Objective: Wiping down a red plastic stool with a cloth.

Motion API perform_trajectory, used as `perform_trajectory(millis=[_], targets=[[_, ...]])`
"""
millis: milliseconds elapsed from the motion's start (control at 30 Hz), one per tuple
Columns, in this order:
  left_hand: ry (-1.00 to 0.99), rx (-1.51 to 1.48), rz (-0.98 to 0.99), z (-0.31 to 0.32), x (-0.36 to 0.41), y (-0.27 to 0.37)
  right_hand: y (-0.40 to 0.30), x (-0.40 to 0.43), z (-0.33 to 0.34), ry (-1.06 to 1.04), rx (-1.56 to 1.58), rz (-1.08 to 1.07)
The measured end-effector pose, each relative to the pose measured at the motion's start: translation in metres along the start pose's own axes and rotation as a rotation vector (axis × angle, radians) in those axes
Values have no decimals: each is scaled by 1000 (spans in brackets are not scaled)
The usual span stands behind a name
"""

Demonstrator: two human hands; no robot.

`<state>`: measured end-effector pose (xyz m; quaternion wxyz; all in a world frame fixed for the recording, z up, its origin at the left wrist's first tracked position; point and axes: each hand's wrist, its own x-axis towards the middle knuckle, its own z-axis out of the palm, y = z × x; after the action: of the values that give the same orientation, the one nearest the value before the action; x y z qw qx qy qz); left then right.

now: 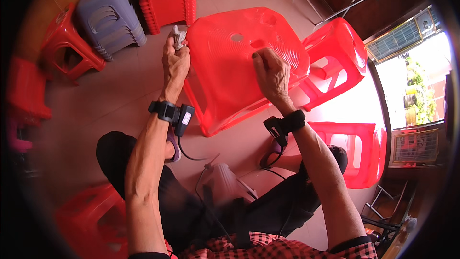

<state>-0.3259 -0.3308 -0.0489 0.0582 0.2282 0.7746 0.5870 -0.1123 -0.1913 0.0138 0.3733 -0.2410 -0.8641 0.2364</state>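
A red plastic stool (230,61) stands in front of me, its round-ringed seat pierced by holes. My left hand (176,55) is at the seat's left edge, its fingers closed on a crumpled whitish cloth or tissue (179,37). Over the right part of the seat is my right hand (273,73), fingers curled and thumb bent in; whether it holds something small cannot be told. Each wrist wears a black strap with a small cabled device.
Stacked red stools (167,0) and a stacked blue-grey group (109,18) stand at the upper left. More red stools (337,61) stand at the right, one (350,154) near my knee. Folding metal legs (334,3) are at the top right. Cables hang between my legs.
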Motion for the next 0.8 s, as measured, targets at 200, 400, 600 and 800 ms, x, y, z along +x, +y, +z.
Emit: perform_trajectory(millis=[200,400,600,800], targets=[[-21,-155,32,-8,-93,29,-3,1,7,-14,52,27],[-20,-16,161,3,-144,10,-4,0,0,0,59,48],[-49,-265,-125,21,-175,-50,-2,-1,4,13,41,24],[-236,-1021,-385,39,-177,-181,-2,0,4,31,30,6]])
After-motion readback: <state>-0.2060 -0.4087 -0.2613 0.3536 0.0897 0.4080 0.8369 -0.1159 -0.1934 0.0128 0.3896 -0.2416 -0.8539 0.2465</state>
